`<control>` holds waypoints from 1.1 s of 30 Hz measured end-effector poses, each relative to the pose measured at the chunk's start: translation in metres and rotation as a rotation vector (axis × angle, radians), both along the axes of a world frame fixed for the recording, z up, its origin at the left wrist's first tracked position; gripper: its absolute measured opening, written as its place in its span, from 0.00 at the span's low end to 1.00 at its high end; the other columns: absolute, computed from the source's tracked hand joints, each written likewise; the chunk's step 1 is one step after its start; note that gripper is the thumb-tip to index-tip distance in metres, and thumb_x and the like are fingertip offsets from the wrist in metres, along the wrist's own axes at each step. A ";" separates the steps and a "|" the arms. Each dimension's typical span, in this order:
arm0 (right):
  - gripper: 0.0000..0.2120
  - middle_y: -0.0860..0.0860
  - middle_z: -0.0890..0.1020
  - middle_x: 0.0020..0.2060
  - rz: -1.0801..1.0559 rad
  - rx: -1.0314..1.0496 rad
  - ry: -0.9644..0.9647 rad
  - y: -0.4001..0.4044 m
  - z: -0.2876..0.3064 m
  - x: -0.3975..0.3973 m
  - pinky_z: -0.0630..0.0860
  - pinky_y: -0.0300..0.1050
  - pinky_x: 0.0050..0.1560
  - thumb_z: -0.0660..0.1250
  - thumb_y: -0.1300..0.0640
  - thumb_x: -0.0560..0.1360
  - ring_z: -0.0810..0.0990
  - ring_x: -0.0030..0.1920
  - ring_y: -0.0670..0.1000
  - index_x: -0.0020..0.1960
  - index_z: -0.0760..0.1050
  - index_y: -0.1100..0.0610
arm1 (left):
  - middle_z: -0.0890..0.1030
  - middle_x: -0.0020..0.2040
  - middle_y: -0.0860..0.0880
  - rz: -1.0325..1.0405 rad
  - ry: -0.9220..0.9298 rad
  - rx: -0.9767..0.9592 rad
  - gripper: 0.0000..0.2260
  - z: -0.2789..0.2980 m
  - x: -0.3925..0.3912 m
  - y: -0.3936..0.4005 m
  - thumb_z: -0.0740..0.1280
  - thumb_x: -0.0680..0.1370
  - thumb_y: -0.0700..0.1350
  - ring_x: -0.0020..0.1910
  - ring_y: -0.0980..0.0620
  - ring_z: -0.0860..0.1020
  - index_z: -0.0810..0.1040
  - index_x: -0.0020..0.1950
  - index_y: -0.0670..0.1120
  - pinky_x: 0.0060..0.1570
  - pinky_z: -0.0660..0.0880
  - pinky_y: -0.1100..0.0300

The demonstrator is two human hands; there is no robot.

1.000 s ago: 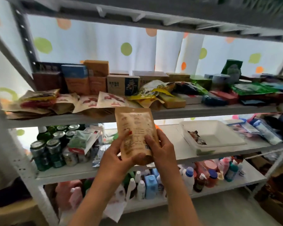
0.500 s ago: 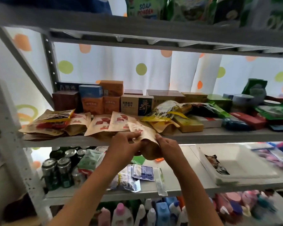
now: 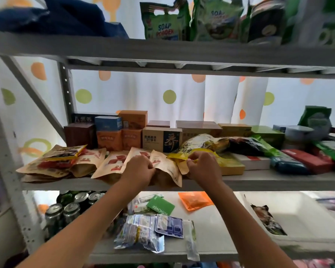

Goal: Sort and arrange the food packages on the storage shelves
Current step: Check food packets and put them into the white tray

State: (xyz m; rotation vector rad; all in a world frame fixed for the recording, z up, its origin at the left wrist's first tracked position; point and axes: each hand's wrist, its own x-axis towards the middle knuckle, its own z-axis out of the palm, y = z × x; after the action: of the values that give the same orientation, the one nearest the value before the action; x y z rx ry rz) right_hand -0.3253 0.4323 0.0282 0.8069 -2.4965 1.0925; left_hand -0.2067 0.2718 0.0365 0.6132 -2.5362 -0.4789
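A brown kraft pouch (image 3: 167,169) with a red print lies tilted at the front edge of the middle shelf (image 3: 259,180), last in a row of like pouches (image 3: 112,163). My left hand (image 3: 138,171) grips its left side, fingers curled. My right hand (image 3: 202,168) pinches the edge of a yellow packet (image 3: 184,156) lying just right of the pouch. More kraft pouches with a red and yellow bag (image 3: 64,153) on top are piled at the shelf's left end.
Boxes (image 3: 161,139) line the back of the middle shelf, bags and flat packs fill its right. Soap powder bags (image 3: 163,24) stand on the top shelf. Below are cans (image 3: 64,211), sachets (image 3: 143,231), an orange pouch (image 3: 194,202) and a white tray (image 3: 306,219).
Both hands carried the kraft pouch up from in front of the lower shelf and laid it onto the middle shelf. The right hand shifted onto the yellow packet. The view tilted upward.
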 end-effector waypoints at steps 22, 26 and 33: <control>0.15 0.58 0.73 0.71 0.035 0.891 0.562 -0.026 0.014 -0.122 0.61 0.55 0.76 0.62 0.58 0.82 0.65 0.75 0.59 0.67 0.76 0.56 | 0.81 0.61 0.46 -0.094 -0.234 -0.201 0.13 -0.012 -0.046 -0.024 0.64 0.81 0.47 0.61 0.45 0.76 0.81 0.63 0.52 0.59 0.73 0.54; 0.13 0.57 0.78 0.64 0.019 0.885 0.597 -0.030 0.010 -0.122 0.73 0.52 0.65 0.59 0.63 0.82 0.72 0.69 0.58 0.61 0.79 0.59 | 0.81 0.61 0.47 -0.100 -0.214 -0.239 0.13 -0.015 -0.046 -0.027 0.63 0.82 0.49 0.61 0.46 0.75 0.81 0.64 0.53 0.59 0.73 0.54; 0.13 0.54 0.80 0.56 -0.060 0.700 0.583 -0.040 0.039 -0.116 0.79 0.51 0.52 0.60 0.67 0.79 0.78 0.61 0.55 0.60 0.78 0.58 | 0.80 0.62 0.49 -0.074 -0.171 -0.296 0.13 -0.019 -0.043 -0.028 0.63 0.81 0.53 0.62 0.46 0.75 0.81 0.63 0.55 0.61 0.73 0.53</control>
State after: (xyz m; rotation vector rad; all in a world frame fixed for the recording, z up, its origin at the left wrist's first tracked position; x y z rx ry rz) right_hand -0.4413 0.3927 0.0672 1.0228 -2.3272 -0.0953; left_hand -0.2497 0.2442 0.0171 0.4673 -2.7271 -0.0729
